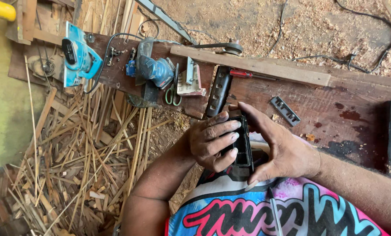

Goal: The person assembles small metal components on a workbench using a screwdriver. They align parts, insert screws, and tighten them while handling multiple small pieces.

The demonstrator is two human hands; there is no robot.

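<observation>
**Holding a black part between both hands**

Lying far left on the bench is a blue planer. The left hand and right hand both clasp the black part close to the chest. It may slip down into the wood scraps, because the fingers grip only its edges.

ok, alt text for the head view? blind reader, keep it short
Both hands, left hand and right hand, grip a black boxy tool part held close to the person's chest. Beyond them a worn wooden workbench carries a blue electric planer, a blue sander, green-handled scissors and a red-handled screwdriver, above a floor of wood offcuts.
</observation>
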